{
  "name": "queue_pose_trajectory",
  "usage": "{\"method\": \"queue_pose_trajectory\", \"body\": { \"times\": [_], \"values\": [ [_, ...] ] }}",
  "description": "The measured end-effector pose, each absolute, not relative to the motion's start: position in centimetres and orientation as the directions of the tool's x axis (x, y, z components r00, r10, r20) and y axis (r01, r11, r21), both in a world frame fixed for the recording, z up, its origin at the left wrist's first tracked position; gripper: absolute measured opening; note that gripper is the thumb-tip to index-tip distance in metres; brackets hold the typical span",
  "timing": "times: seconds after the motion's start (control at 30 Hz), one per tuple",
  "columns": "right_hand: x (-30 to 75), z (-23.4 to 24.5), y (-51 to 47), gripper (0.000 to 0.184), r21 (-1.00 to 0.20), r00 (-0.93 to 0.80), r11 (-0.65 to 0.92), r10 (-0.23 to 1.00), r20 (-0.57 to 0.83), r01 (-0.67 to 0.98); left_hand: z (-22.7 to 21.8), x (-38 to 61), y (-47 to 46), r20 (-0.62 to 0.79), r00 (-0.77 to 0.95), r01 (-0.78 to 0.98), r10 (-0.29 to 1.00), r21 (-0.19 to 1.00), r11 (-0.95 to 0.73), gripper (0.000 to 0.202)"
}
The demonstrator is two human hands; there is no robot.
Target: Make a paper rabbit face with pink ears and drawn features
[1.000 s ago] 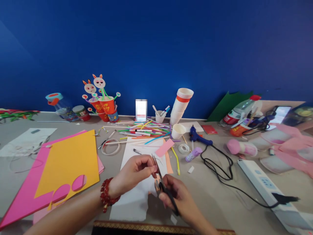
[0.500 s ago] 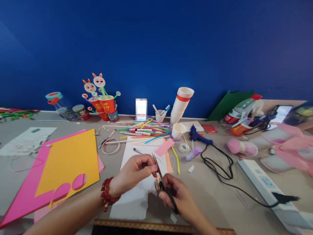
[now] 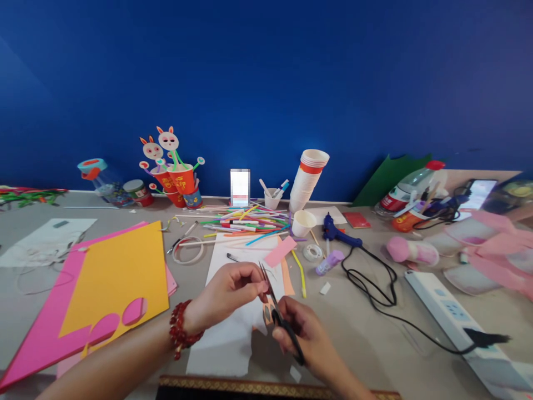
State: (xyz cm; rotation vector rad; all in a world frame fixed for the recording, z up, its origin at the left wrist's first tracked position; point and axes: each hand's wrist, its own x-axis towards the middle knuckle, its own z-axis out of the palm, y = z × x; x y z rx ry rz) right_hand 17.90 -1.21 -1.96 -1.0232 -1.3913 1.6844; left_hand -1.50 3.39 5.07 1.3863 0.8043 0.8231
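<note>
My left hand [image 3: 227, 291], with a red bead bracelet [image 3: 180, 329] on its wrist, pinches a small pink paper piece [image 3: 263, 286] between thumb and fingers. My right hand [image 3: 300, 331] grips black-handled scissors [image 3: 280, 316], whose blades point up and away against the pink piece. Both hands hover over a white paper sheet [image 3: 233, 333] lying on the grey table [image 3: 366, 333].
Orange and pink foam sheets [image 3: 112, 278] lie at the left. Behind the hands are coloured straws [image 3: 245, 222], a paper cup stack [image 3: 308, 178], a blue glue gun [image 3: 337, 233] with black cord, tape rolls, bunny-decorated cups [image 3: 179, 178]. A white power strip [image 3: 445, 305] sits right.
Hardly anything has moved; the right hand and scissors shifted very slightly while the left hand keeps pinching the pink piece.
</note>
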Motion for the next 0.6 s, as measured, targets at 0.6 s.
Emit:
{"method": "queue_pose_trajectory", "body": {
  "times": [0.6],
  "values": [
    [18.31,-1.99,-1.02,0.059,-0.991,-0.453,-0.132,0.882,-0.129,0.024,5.37,-2.01,3.37,-0.066,0.505,-0.007,0.861,0.997,0.08,0.022]
  ]
}}
